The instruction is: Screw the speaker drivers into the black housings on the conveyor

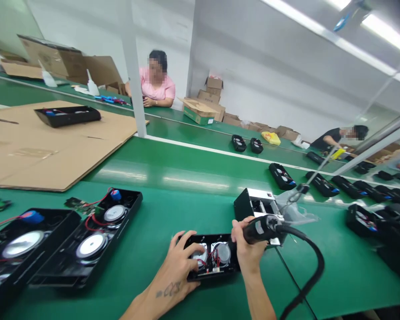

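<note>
Bench (153, 213) in green runs across the view, with a cardboard sheet (53, 151) on its left part and two large open housings (65, 253) lying nearer the person. A black-and-silver machine (253, 202) stands just beyond the right hand (248, 249). Between the forearms, near the bench's front edge, is the black case (213, 275), its open side up. The left hand (180, 262) grips its left end, fingers reaching over the rim onto the left speaker. The right hand is closed around the driver (258, 230) above the case's right end. Inside, a second speaker (222, 254) sits among thin red wires (216, 255).

A slip of the driver could nick a wire or dent a speaker, most likely if the case turned under a loose left grip. The heavy cable (316, 253) could also drag the driver off line.

The driver's tip is hidden behind the right hand, so contact with the case cannot be told. Fingers cover much of the left speaker. The leftmost housing is cut off by the frame, and the dark stack (396, 235) at far right is blurred.
</note>
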Motion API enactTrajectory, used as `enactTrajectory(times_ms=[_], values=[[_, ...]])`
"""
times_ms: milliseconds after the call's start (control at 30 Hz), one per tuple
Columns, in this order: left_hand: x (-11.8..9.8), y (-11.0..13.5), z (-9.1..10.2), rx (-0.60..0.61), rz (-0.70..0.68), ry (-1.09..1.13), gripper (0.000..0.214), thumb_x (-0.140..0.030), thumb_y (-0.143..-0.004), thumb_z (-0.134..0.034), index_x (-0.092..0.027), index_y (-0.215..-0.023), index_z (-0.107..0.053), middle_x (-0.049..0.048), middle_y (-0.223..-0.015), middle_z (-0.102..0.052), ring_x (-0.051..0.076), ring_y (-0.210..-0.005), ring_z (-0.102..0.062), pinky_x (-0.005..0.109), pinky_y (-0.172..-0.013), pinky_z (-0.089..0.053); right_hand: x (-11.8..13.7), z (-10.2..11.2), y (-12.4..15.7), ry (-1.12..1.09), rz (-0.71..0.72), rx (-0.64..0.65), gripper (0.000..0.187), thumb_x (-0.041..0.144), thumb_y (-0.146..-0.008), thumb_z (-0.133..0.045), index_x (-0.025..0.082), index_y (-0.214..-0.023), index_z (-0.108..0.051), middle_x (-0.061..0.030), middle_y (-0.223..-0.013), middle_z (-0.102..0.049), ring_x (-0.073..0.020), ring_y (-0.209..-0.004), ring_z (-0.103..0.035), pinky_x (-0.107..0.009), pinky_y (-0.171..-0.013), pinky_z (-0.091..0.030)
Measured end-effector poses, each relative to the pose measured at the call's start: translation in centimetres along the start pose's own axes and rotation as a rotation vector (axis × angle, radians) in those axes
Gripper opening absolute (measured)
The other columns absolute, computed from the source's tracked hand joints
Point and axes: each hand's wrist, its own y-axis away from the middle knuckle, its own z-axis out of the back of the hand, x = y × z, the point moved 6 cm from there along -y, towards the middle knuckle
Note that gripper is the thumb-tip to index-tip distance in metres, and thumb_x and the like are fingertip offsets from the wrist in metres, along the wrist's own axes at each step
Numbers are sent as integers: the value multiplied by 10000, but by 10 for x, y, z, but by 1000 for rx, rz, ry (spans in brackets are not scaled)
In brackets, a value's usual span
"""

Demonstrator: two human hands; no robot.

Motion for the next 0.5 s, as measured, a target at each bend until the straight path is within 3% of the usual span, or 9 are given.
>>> enactTrajectory(times_ms=[67,133,200,267,400,500], values=[[3,3,7,5,-20,23,270,-378,-665,-975,-335,-882,-819,16,-1392,-725,443,-1508,-445,702,-1282,-198,7,-5,0,-23,-25,75,366,476,-878,-818,233,-935,-550,91,-581,-545,-108,-453,-489,-262,-463,-443],[12,3,19,-1,20,114,292,-480,-765,-917,-416,-1037,-835,8,-1499,-676,413,-1487,-506,649,-1279,-314,17,4,-1,-72,-46,78,353,455,-897,-814,237,-994,-553,93,-599,-544,-102,-458,-490,-253,-466,-436],[28,-2,32,-19,146,221,388,-532,-891,-795,-478,-1274,-771,-4,-1557,-639,355,-1423,-596,528,-1211,-480,26,28,-3,-164,-66,9,382,448,-914,-806,256,-1111,-541,106,-615,-536,-102,-458,-490,-253,-475,-433],[42,-13,40,-7,268,279,494,-536,-925,-731,-470,-1413,-696,1,-1525,-670,332,-1348,-662,448,-1131,-564,28,58,-8,-197,-93,-48,466,471,-890,-827,261,-1183,-531,111,-603,-525,-112,-453,-492,-263,-476,-423],[55,-37,40,190,355,262,356,-532,-945,-617,-397,-1208,-814,12,-1208,-819,308,-1167,-735,406,-1066,-567,10,118,-22,39,-169,-118,649,580,-747,-897,210,-1180,-584,80,-582,-555,-153,-454,-514,-310,-482,-452],[71,-46,49,228,390,256,357,-545,-927,-580,-349,-1065,-846,14,-1081,-826,280,-1081,-738,353,-1002,-556,-10,153,-24,274,-154,-231,694,633,-672,-897,199,-1154,-653,-53,-771,-737,-282,-692,-706,-419,-664,-611]])
